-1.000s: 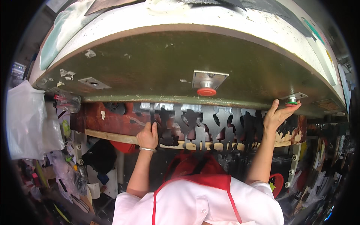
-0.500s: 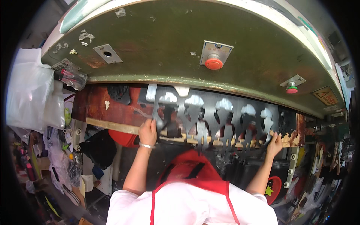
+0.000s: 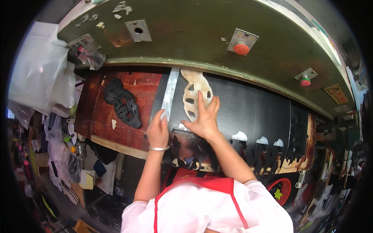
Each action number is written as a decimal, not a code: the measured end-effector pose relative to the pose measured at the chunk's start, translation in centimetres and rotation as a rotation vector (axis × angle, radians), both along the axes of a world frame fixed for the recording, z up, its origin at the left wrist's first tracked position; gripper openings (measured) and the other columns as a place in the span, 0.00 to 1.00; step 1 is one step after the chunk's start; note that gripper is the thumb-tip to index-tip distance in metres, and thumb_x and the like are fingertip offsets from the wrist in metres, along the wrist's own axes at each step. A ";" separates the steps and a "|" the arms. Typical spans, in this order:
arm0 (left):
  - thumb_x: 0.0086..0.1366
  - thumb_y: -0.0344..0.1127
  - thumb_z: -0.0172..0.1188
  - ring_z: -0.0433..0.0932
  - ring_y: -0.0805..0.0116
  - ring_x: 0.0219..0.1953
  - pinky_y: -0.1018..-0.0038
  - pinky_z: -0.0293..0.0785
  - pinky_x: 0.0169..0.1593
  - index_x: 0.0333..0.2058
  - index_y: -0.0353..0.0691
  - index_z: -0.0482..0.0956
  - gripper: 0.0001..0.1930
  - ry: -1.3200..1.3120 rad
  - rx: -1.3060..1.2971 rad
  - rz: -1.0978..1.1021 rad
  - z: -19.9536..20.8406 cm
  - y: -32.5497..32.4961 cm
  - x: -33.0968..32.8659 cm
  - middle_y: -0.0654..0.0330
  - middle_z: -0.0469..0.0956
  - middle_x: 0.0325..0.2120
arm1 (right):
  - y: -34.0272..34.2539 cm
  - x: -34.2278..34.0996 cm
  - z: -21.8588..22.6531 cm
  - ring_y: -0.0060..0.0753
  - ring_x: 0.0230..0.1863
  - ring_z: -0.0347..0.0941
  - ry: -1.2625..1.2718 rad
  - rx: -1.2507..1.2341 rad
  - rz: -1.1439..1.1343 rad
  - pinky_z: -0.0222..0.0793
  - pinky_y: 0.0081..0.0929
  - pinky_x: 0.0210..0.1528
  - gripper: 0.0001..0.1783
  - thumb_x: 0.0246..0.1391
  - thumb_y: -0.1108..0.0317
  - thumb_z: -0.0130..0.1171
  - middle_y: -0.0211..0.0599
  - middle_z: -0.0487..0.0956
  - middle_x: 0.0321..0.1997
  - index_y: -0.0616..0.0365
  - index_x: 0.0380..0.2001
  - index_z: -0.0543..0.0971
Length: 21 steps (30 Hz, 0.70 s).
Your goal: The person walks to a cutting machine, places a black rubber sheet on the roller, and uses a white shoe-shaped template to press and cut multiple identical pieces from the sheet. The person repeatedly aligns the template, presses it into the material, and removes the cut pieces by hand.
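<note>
My right hand (image 3: 206,118) has its fingers spread over a cream, sole-shaped piece with cut-out holes (image 3: 190,86); the index finger lies on it and the thumb is by its lower end. This piece rests on a dark sheet (image 3: 248,101), whose near part has cut-out gaps and ragged strips over the table's front edge. My left hand (image 3: 158,131) has its fingers closed at the lower end of a shiny pale strip (image 3: 170,91) along the sheet's left side. Left of it, a black openwork shoe-shaped piece (image 3: 123,104) lies on the reddish board (image 3: 149,83).
A green machine beam (image 3: 186,42) spans the far side, with a red push button (image 3: 241,48) and a green-rimmed one (image 3: 305,80). Clear plastic bags (image 3: 40,70) hang at left. A wooden strip (image 3: 116,146) edges the board; a red round container (image 3: 281,190) stands below right.
My right hand has left the sheet's right end and come onto the cream piece, which now shows far more. The cut-out part of the sheet sits nearer me. More of the black piece shows.
</note>
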State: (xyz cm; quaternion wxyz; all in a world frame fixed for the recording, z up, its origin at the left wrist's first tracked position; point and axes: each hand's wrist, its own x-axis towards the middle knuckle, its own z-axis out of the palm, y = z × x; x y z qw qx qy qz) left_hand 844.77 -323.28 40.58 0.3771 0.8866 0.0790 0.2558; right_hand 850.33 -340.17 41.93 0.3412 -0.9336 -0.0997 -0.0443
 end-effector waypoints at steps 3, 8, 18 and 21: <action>0.60 0.35 0.61 0.76 0.55 0.27 0.63 0.72 0.32 0.47 0.48 0.80 0.15 0.178 0.321 -0.050 -0.9 -0.6 -0.6 0.56 0.74 0.25 | 1.7 -2.5 -0.5 0.66 0.67 0.47 -0.057 0.013 -0.159 0.55 0.49 0.65 0.56 0.27 0.65 0.75 0.67 0.50 0.66 0.55 0.64 0.59; 0.58 0.37 0.62 0.74 0.58 0.25 0.63 0.71 0.29 0.46 0.49 0.81 0.15 0.170 0.364 -0.055 -2.0 -0.4 -4.7 0.58 0.67 0.21 | -0.2 -5.5 0.8 0.53 0.61 0.62 0.062 0.392 -0.129 0.64 0.41 0.59 0.52 0.28 0.72 0.74 0.57 0.62 0.60 0.58 0.62 0.61; 0.58 0.33 0.62 0.74 0.58 0.25 0.65 0.71 0.30 0.48 0.46 0.80 0.17 0.149 0.435 -0.076 -2.4 -0.4 -8.0 0.58 0.69 0.23 | -7.8 -8.3 2.2 0.37 0.51 0.72 0.114 0.979 -0.133 0.68 0.31 0.54 0.44 0.35 0.82 0.69 0.44 0.71 0.50 0.55 0.58 0.60; 0.56 0.33 0.63 0.74 0.59 0.25 0.65 0.72 0.29 0.48 0.45 0.79 0.18 0.119 0.461 -0.086 -2.6 -0.4 -7.8 0.59 0.68 0.23 | -8.9 -9.4 2.3 0.36 0.54 0.69 0.117 0.722 -0.211 0.65 0.31 0.57 0.45 0.31 0.80 0.71 0.42 0.69 0.53 0.55 0.56 0.62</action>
